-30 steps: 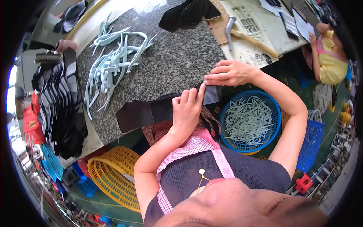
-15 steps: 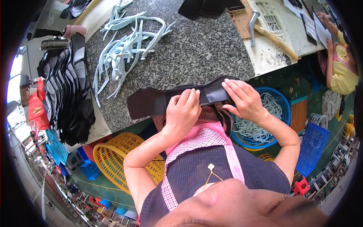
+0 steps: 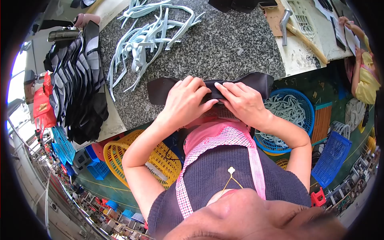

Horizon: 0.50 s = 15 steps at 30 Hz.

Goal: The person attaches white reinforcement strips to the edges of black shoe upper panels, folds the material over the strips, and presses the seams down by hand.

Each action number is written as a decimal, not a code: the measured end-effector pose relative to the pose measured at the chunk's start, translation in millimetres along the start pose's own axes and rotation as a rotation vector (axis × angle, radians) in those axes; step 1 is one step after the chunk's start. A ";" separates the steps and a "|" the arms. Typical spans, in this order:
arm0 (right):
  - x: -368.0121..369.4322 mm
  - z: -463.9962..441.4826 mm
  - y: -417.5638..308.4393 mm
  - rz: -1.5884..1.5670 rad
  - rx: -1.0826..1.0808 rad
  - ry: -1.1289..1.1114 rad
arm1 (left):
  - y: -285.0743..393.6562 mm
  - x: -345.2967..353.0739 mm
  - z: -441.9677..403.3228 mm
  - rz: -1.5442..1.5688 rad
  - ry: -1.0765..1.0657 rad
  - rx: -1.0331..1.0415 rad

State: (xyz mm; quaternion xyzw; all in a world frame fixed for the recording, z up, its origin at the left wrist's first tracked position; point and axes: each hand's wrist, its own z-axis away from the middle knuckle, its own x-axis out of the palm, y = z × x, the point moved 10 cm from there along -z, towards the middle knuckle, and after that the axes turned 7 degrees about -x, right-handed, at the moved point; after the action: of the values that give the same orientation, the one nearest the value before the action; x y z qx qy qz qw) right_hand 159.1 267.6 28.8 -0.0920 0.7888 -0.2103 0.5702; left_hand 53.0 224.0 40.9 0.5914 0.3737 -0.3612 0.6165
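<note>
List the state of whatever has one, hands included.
Left hand: gripping black piece
Right hand: gripping black piece
Black piece: in both hands, partly covered
Pale strips: loose, tangled on tabletop
Blue round basket: holding more strips
Hammer: lying down, unheld
Dark pieces: overlapping in a row
Yellow basket: partly hidden

Cords (image 3: 138, 52) lie on the slab (image 3: 236, 48), right of the stack (image 3: 76, 80) and left of the hammer (image 3: 306, 42); a sheet (image 3: 159, 90) is at the slab's near edge. Lower right, a basket (image 3: 311, 116) holds more cords, its support hard to tell.
</note>
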 end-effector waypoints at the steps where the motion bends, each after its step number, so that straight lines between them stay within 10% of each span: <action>1: 0.9 -4.7 -3.5 0.075 -0.015 0.020 | -10.7 6.3 3.5 0.091 -0.080 -0.039; 15: 15.2 -7.2 -3.9 -0.188 -0.040 -0.067 | -14.2 15.3 25.0 0.116 -0.047 -0.019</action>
State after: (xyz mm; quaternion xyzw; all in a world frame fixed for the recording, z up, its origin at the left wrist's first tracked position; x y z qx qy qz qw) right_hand 146.9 259.9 19.3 -0.1839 0.7611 -0.2438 0.5723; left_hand 48.2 198.4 21.4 0.5976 0.3274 -0.3352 0.6506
